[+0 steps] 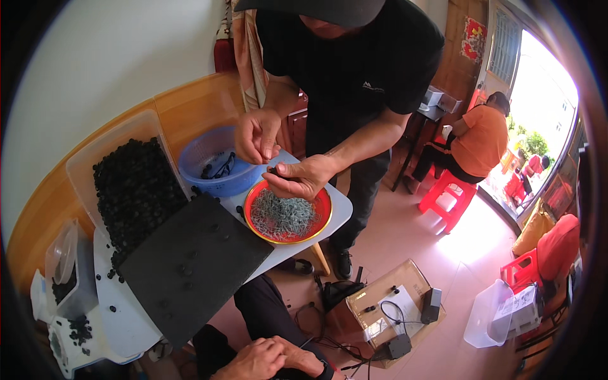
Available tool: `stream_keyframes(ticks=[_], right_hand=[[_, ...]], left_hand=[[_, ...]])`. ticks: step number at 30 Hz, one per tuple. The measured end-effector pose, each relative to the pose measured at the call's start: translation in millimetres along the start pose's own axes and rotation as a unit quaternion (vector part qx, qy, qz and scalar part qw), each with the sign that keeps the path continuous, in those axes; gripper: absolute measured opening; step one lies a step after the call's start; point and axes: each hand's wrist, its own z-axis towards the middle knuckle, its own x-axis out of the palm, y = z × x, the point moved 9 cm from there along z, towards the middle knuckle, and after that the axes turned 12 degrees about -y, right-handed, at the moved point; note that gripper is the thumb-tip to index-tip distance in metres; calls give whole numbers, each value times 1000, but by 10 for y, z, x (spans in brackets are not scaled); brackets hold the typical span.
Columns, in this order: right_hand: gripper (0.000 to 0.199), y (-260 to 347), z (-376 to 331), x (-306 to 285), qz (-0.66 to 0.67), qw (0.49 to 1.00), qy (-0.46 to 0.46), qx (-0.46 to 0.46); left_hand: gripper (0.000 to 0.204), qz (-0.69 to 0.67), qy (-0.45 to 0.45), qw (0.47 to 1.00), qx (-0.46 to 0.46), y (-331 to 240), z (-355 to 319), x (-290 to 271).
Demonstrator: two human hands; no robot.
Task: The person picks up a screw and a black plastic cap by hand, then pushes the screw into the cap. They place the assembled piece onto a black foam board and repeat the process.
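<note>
My left hand [254, 360] rests in my lap with its fingers curled against my right hand [296, 356]; no object shows in it. The right hand's fingers are mostly hidden where the two hands meet, and a dark band [325, 370] circles that wrist. Close to my hands is the edge of a black mat [190, 269] on the table, with several small black round parts scattered on it. Across the table a standing person pinches a small black part [273, 171] over a red bowl [324, 218] of small grey-blue pieces.
A clear bin [76, 161] heaped with black parts and a blue basket [206, 185] stand on the table [339, 212]. A cardboard box [354, 310] with cables sits on the floor at right. Beyond it, someone in orange sits on a red stool [448, 201] by the doorway.
</note>
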Motion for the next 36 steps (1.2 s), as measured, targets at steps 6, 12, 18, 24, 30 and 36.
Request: stream_keyframes(ticks=[6,12,18,24,30,36], right_hand=[[24,-108,105,79,-29,999,41,-7],[20,-110,268,165,-56,997,58,-16],[16,-82,318,259,-76,994,80,-15],[17,-89,328,277,-73,987,114,88],[20,-44,305,143,-33,990,111,84],[20,-209,255,76,-15,991,71,115]], left_hand=[[26,-42,-110,968,222,-48,-163,587],[28,-36,-8,986,162,-228,-151,612],[28,16,7,986,166,39,-148,1043],[40,154,57,981,99,-124,16,948],[43,105,84,979,155,-79,35,1248],[34,64,32,983,167,-98,75,1259]])
